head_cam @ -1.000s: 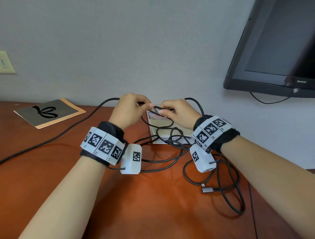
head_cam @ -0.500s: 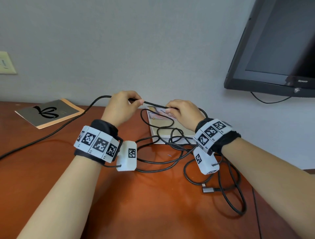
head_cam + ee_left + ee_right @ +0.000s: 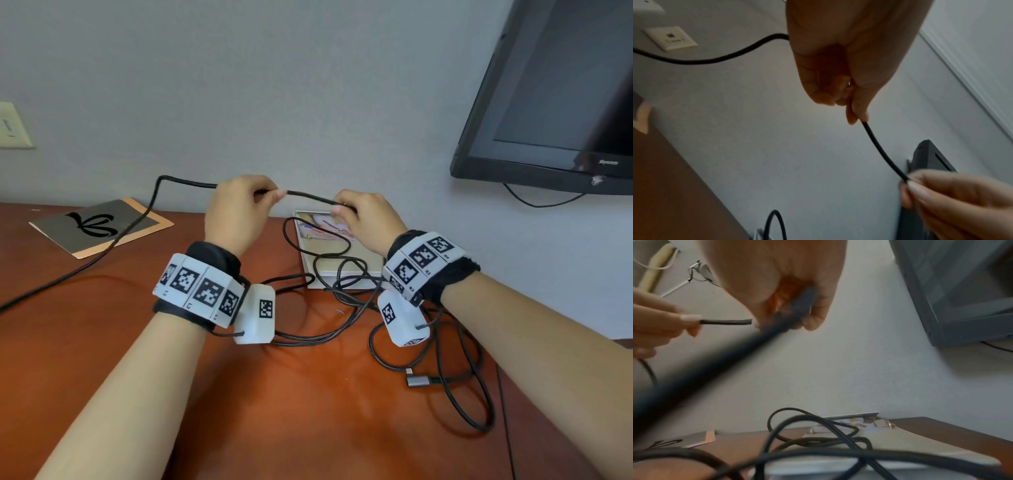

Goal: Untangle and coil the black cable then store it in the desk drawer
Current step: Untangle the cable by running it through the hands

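Note:
A long black cable (image 3: pixel 310 196) is held up above the desk between both hands. My left hand (image 3: pixel 239 209) pinches it with thumb and fingers, seen close in the left wrist view (image 3: pixel 855 112). My right hand (image 3: pixel 363 219) grips it a short way to the right, its fingers curled round the cable (image 3: pixel 795 309). From the left hand the cable runs left, bends down and trails off across the desk. Below the right hand it falls into a tangle of loops (image 3: pixel 346 284) over a white box and the desk, with a grey plug (image 3: pixel 418 381) lying at the front right.
A white box (image 3: pixel 315 274) stands at the back of the red-brown desk (image 3: pixel 308 411) near the wall. A grey and tan booklet (image 3: pixel 99 226) lies at the back left. A dark monitor (image 3: pixel 555 102) hangs at the upper right. No drawer is in view.
Both hands have risen and moved apart, drawing a straight length of cable taut between them. The left hand went up and left, lifting the left run of cable off the desk.

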Action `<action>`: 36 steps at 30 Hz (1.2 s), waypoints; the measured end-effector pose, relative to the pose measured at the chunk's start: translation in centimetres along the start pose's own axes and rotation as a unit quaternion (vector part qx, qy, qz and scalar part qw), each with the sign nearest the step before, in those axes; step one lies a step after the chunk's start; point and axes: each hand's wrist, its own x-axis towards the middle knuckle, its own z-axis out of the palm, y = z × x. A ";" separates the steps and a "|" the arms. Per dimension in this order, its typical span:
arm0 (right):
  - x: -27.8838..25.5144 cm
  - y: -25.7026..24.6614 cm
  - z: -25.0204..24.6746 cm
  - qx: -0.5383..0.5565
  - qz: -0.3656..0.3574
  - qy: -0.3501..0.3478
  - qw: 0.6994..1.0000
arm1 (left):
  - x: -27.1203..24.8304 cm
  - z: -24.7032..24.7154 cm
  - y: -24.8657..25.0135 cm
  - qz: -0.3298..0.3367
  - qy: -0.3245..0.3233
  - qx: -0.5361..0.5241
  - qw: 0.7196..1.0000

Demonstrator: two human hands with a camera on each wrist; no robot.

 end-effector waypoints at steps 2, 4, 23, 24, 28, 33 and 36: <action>-0.2 0.8 -0.2 0.029 0.024 0.021 0.999 | 0.2 -0.6 -0.6 -0.026 0.019 -0.005 0.999; -0.5 1.0 -0.1 0.058 0.024 0.035 0.997 | 0.2 -0.6 -0.6 -0.041 0.009 -0.005 0.999; -1.2 -0.4 0.2 0.070 -0.056 -0.023 0.996 | -0.5 1.2 1.2 -0.023 -0.102 -0.036 0.994; -1.3 -0.3 0.2 0.064 -0.053 -0.032 0.996 | -0.5 0.9 1.1 -0.025 -0.097 -0.040 0.994; -1.2 0.1 0.0 0.111 -0.015 -0.050 0.992 | 0.0 -0.1 0.4 -0.047 -0.048 -0.034 0.997; -1.0 1.0 -0.1 0.056 -0.007 -0.041 0.998 | 0.5 -0.9 -0.4 -0.067 -0.023 -0.026 0.997; -1.1 1.0 -0.2 -0.019 -0.017 -0.029 0.999 | 0.4 -0.5 0.2 -0.066 -0.024 -0.045 0.997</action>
